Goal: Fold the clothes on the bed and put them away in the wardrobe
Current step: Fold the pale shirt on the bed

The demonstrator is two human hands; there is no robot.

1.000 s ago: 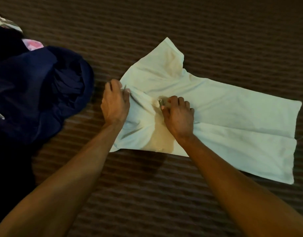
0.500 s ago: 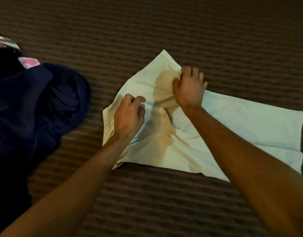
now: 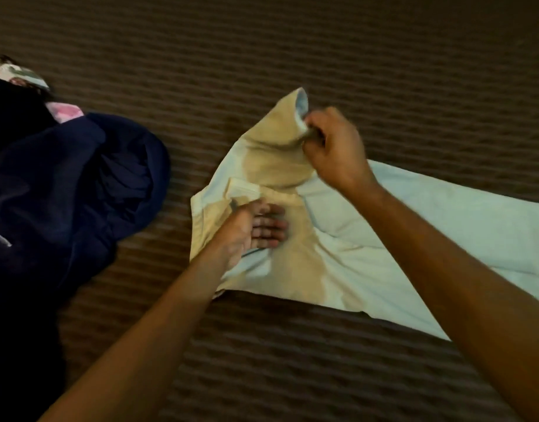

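A white T-shirt [image 3: 444,226] with a large yellowish stain lies spread on the brown striped bed cover [image 3: 292,56], its collar end to the left and its hem running off to the right. My right hand [image 3: 335,150] pinches the far sleeve edge and holds it lifted off the bed. My left hand [image 3: 256,229] lies flat with straight fingers on the shirt's chest, just below the collar, pressing the cloth down.
A heap of dark navy clothing [image 3: 64,190] lies on the bed at the left, close to the shirt's collar end. A floral patterned cloth [image 3: 21,76] and a pink patch [image 3: 65,112] show behind the heap.
My right hand went from the shirt's middle up to the far sleeve and now lifts it. My left hand shifted from the collar's edge onto the chest and flattened out.
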